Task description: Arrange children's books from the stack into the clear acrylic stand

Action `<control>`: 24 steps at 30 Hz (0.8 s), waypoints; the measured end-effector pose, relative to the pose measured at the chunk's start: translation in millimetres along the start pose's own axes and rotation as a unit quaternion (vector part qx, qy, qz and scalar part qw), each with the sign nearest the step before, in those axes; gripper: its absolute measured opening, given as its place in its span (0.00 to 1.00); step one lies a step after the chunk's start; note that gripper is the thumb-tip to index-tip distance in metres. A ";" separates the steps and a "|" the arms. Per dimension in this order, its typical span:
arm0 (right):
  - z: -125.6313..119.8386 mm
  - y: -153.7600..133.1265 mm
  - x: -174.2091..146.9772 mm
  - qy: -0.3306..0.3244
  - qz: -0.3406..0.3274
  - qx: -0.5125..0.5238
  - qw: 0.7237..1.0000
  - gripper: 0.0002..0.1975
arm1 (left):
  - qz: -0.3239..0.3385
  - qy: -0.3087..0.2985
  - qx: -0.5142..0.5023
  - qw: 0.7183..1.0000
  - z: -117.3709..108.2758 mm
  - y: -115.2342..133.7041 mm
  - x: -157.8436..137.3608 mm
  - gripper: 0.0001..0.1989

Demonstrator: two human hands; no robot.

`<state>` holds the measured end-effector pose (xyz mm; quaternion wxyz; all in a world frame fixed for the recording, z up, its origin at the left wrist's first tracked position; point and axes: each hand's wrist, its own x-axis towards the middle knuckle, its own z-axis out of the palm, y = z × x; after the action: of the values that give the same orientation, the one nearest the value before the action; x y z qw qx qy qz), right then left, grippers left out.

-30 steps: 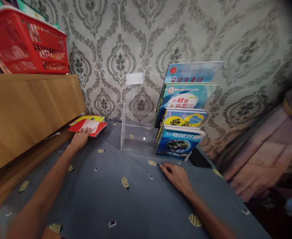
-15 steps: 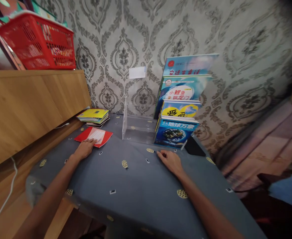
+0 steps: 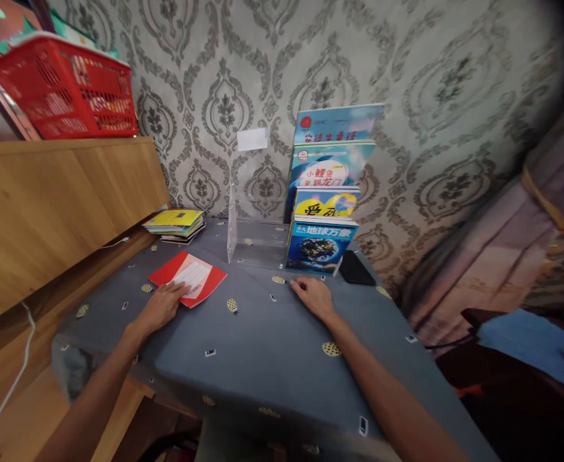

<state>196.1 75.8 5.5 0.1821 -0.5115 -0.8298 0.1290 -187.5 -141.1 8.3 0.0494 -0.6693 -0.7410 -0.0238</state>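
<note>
My left hand [image 3: 163, 305] lies with fingers stretched out on the near left part of a red booklet [image 3: 213, 277], which has a pale panel on its cover. The booklet is flat on the cloth-covered table [image 3: 257, 346]. Loosely curled, my right hand [image 3: 313, 296] rests on the cloth in front of the upright books, and nothing shows in it. The closest of these is a blue book [image 3: 320, 247] with a globe on its cover. They stand at the right end of a clear acrylic rack [image 3: 232, 234].
Behind the booklet sits a stack of thin books [image 3: 176, 224], a yellow one on top. A black flat object [image 3: 356, 268] lies right of the rack. A wooden cabinet [image 3: 65, 199] at left carries a red basket [image 3: 70, 90]. A curtain [image 3: 498, 244] hangs at right.
The red booklet has slid toward me and slightly right under my left hand, away from the stack. My right hand stays by the rack. The view has shifted a little.
</note>
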 end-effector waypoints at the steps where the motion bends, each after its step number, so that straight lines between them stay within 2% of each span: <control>1: -0.3 -0.7 -0.3 -0.002 0.003 -0.004 1.000 0.20 | 0.006 -0.001 -0.003 1.000 -1.0 5.3 -4.6 0.26; 7: -0.5 -3.3 -1.2 0.001 0.010 -0.017 1.000 0.19 | 0.073 0.011 -0.047 0.996 -4.5 47.5 -25.4 0.27; 14: 0.9 -2.3 -2.4 0.000 -0.007 0.002 1.000 0.20 | 0.177 -0.029 -0.092 0.979 -16.4 111.0 -31.8 0.31; 17: 1.8 -0.9 -2.4 0.005 -0.012 0.011 1.000 0.19 | 0.238 -0.051 -0.121 0.962 -21.8 137.8 -29.9 0.33; 20: 2.7 1.2 -1.6 0.017 -0.017 0.022 0.999 0.19 | 0.321 -0.082 -0.158 0.930 -29.4 158.8 -22.4 0.31; 22: 3.1 2.8 -0.9 0.029 -0.019 0.029 0.999 0.19 | 0.359 -0.105 -0.185 0.909 -34.5 166.3 -14.2 0.28; 24: 3.5 4.4 -0.2 0.040 -0.017 0.036 0.998 0.18 | 0.367 -0.127 -0.204 0.899 -37.7 167.7 -5.2 0.26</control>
<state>198.2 77.4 0.6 0.2354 -0.4948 -0.8255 0.1355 -18.7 -132.8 40.1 -0.1774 -0.8865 -0.4217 -0.0696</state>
